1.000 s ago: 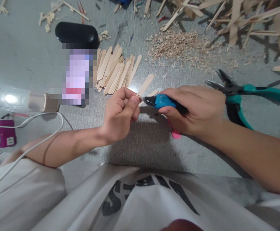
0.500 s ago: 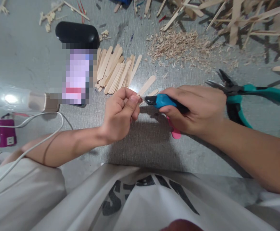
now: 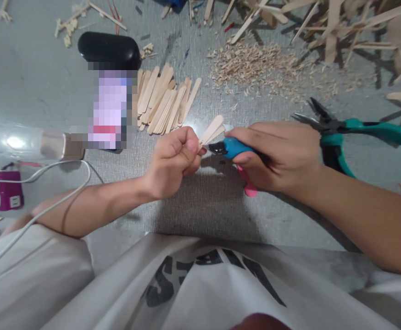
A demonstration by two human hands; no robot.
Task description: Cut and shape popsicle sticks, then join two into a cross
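Observation:
Pinched between the thumb and fingers of my left hand (image 3: 176,160) is a pale wooden craft stick (image 3: 212,127), its rounded end pointing up and right. My right hand (image 3: 279,153) is wrapped round a blue utility knife (image 3: 238,147) with a black nose. The knife's tip is at the stick, close beside my left fingertips; the blade itself is too small to make out clearly. A second pale strip shows just behind the stick. Below the right fingers, a pink piece (image 3: 250,189) lies on the table, partly covered by the hand.
Left of centre lies a pile of craft sticks (image 3: 162,103), near a phone (image 3: 109,107) and a black case (image 3: 109,49). Wood shavings (image 3: 252,66) and loose sticks (image 3: 331,32) cover the back right. Teal-handled pliers (image 3: 338,126) lie beside my right hand. A white cable (image 3: 61,195) crosses my left arm.
The craft stick has dipped slightly and turned in my left hand. The knife's nose has moved a little down, staying close to the stick. Both grips are kept.

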